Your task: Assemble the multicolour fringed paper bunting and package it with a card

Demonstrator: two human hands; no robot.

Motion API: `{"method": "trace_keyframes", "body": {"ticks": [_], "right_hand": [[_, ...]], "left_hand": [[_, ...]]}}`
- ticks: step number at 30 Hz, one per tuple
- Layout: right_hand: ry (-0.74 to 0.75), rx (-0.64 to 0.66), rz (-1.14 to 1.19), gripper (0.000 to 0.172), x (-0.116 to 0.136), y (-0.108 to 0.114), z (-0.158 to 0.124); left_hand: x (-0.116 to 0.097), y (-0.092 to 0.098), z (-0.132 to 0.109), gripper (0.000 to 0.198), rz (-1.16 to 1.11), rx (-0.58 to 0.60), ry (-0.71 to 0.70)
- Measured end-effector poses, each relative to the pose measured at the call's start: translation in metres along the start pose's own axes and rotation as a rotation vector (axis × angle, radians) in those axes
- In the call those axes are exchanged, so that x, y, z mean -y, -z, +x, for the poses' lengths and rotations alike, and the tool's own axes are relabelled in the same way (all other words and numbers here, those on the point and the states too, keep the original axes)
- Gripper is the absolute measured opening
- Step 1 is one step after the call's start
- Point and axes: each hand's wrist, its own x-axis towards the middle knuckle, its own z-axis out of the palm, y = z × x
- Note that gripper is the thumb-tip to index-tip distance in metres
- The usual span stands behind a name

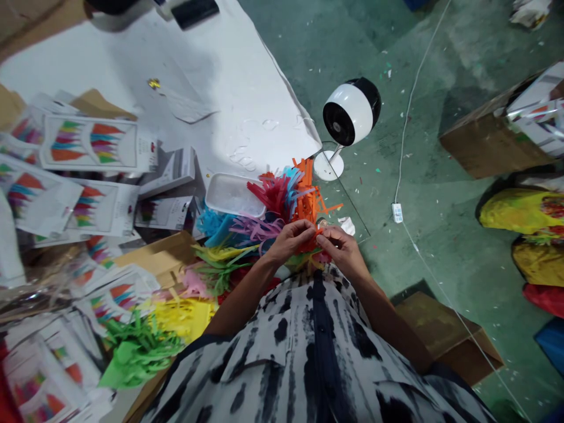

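My left hand (291,238) and my right hand (343,247) meet in front of my chest, both pinched on an orange fringed paper piece (316,235). Just beyond them lies a heap of fringed paper strips (282,200) in red, blue, orange, purple and yellow. A white plastic tray (231,195) sits behind the heap. More fringed paper in green (136,346) and yellow (187,317) lies to my lower left. My black-and-white patterned shirt fills the bottom of the view.
Several white printed packages (92,144) with coloured fringe pictures are piled at the left on the white-covered table (211,76). A white and black fan (350,114) stands on the green floor, with a white cable (408,117). Cardboard boxes (484,144) and coloured bags (520,214) are at right.
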Motion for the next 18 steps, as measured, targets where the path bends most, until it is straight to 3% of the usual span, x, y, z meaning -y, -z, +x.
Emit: {"method": "trace_keyframes", "body": {"ticks": [9, 15, 18], "right_hand": [[0.023, -0.013, -0.093, 0.029, 0.0073, -0.0012, -0.0002], [0.031, -0.022, -0.096, 0.03, 0.0074, -0.0029, -0.0003], [-0.051, -0.07, -0.036, 0.033, 0.0055, -0.0053, -0.0022]], "left_hand": [[0.0019, 0.0018, -0.001, 0.041, -0.034, 0.005, -0.017], [0.0023, 0.0043, -0.0009, 0.035, 0.076, 0.022, -0.095], [0.0019, 0.0058, -0.002, 0.032, 0.176, -0.014, -0.141]]}}
